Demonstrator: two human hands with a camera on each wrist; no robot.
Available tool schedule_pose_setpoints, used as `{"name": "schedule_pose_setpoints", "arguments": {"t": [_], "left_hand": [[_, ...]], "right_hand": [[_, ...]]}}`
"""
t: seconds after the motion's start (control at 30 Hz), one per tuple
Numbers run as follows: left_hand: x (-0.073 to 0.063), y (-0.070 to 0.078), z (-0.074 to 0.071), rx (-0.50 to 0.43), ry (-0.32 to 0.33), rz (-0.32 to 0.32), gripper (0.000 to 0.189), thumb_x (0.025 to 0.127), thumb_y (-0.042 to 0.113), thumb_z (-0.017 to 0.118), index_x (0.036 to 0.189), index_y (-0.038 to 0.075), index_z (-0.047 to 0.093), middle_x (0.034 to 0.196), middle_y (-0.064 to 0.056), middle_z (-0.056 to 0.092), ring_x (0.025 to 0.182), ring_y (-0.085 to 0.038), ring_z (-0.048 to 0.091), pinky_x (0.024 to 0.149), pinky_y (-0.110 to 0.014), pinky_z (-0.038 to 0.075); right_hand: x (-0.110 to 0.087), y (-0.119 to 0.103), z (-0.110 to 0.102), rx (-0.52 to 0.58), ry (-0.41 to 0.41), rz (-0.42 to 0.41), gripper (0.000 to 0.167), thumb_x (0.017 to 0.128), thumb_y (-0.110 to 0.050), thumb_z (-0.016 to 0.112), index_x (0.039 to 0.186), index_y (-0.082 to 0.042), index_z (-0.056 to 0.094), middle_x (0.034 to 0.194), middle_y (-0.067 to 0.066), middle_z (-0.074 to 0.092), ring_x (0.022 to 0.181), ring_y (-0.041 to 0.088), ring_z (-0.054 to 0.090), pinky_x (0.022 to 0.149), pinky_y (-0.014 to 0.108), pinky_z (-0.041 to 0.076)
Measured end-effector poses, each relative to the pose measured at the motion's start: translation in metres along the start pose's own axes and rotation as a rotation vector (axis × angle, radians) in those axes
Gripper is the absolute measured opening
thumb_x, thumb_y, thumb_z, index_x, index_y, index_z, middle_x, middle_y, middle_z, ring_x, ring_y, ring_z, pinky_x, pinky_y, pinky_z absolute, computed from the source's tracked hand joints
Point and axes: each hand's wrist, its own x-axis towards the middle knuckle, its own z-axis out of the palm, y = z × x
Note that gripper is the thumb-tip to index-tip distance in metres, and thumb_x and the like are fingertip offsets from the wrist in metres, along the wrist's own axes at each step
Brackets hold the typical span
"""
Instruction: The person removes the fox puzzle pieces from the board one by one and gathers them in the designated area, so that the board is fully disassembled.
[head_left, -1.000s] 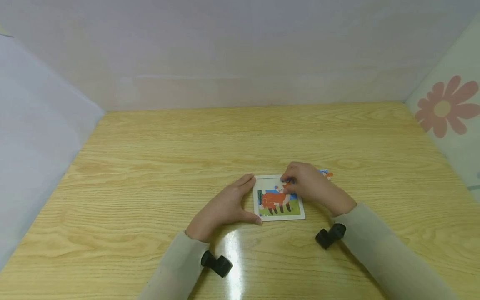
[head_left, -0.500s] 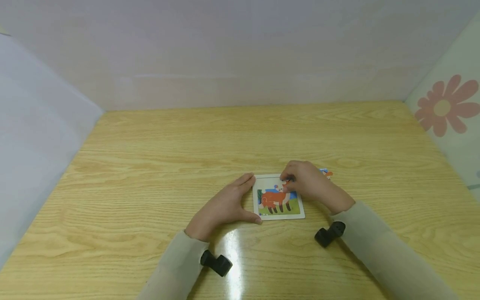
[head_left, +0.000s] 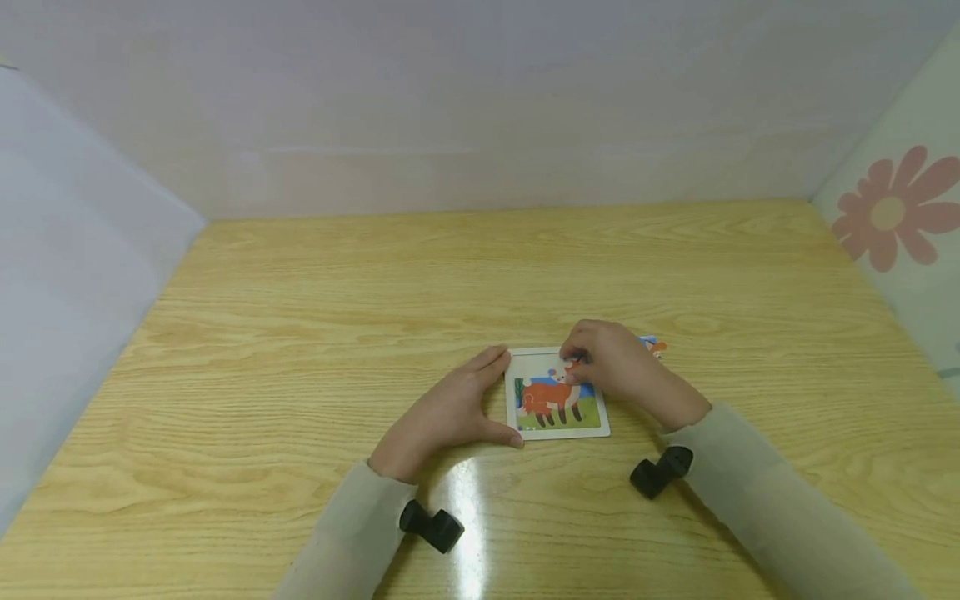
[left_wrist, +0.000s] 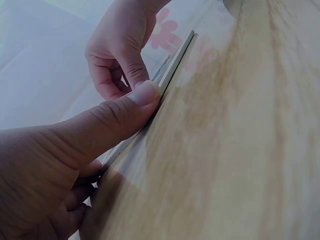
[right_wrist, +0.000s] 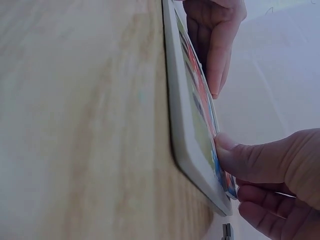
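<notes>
A small jigsaw tray with a white rim lies on the table, an orange fox picture filling its lower part. Its upper strip shows bare backing. My left hand holds the tray's left side, thumb at the near corner and fingers at the far one. Over the upper right of the tray, my right hand pinches a puzzle piece between thumb and fingers, tight against the picture. Most of that piece is hidden by the fingers.
Another puzzle piece, blue and orange, lies on the wooden table just beyond the right hand. Pale walls border the table at the back and sides; the right one bears a pink flower print. Black wrist cameras sit on both sleeves.
Both hands, the tray and the pinched piece keep practically the same positions throughout. Only a slight shift of the whole head view shows.
</notes>
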Motion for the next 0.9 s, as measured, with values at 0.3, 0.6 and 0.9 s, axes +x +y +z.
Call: {"name": "schedule_pose_setpoints", "arguments": {"t": [0.3,0.6,0.9], "left_hand": [[0.0002,-0.0004,0.0,-0.007,0.003,0.008,0.108,0.063,0.049,0.081,0.146,0.005,0.027,0.154,-0.005,0.021,0.139,-0.021,0.022,0.111,-0.037,0.026],[0.0004,-0.0016,0.0017,-0.006,0.01,0.013,0.107,0.064,0.049,0.081,0.146,0.005,0.027,0.153,-0.005,0.022,0.138,-0.021,0.024,0.11,-0.036,0.027],[0.0007,-0.0022,0.0017,0.004,0.01,0.014,0.108,0.063,0.05,0.081,0.146,0.005,0.027,0.153,-0.005,0.022,0.138,-0.021,0.024,0.11,-0.036,0.027]], "right_hand": [[0.0015,0.0,0.0012,0.007,0.024,0.001,0.02,0.072,-0.011,0.078,0.088,-0.003,0.068,0.091,0.005,0.063,0.083,0.02,0.057,0.078,0.039,0.048],[0.0008,0.0016,0.002,0.005,0.006,0.023,0.024,0.073,-0.011,0.078,0.092,-0.004,0.065,0.095,0.006,0.062,0.087,0.021,0.056,0.083,0.041,0.047],[0.0016,0.002,0.0016,0.044,-0.035,0.06,0.024,0.077,-0.01,0.075,0.095,-0.004,0.062,0.099,0.008,0.059,0.091,0.022,0.054,0.085,0.042,0.046]]}}
